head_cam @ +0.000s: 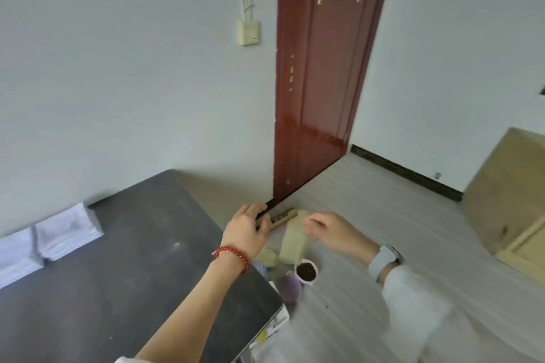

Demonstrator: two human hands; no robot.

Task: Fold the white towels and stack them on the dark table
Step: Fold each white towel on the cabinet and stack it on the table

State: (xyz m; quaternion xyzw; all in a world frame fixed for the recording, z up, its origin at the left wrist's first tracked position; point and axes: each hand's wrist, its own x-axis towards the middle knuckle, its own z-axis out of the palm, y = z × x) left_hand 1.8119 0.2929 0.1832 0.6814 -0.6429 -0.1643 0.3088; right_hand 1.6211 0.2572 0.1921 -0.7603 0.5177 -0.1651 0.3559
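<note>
Two stacks of folded white towels lie side by side on the left of the dark table (132,268): one stack (67,230) further back, the other (14,256) at the frame's left edge. Both my hands are held out past the table's right edge, above the floor and far from the towels. My left hand (247,230), with a red bead bracelet on its wrist, has loosely curled fingers and holds nothing. Next to it on the right, my right hand (327,230), with a grey watch on its wrist, is palm down and also empty. No unfolded towel is in view.
On the floor beside the table are beige packages (290,242), a white cup with dark contents (306,271) and a purple object (290,286). A red-brown door (321,68) stands ahead. A cardboard box (507,200) sits at the right.
</note>
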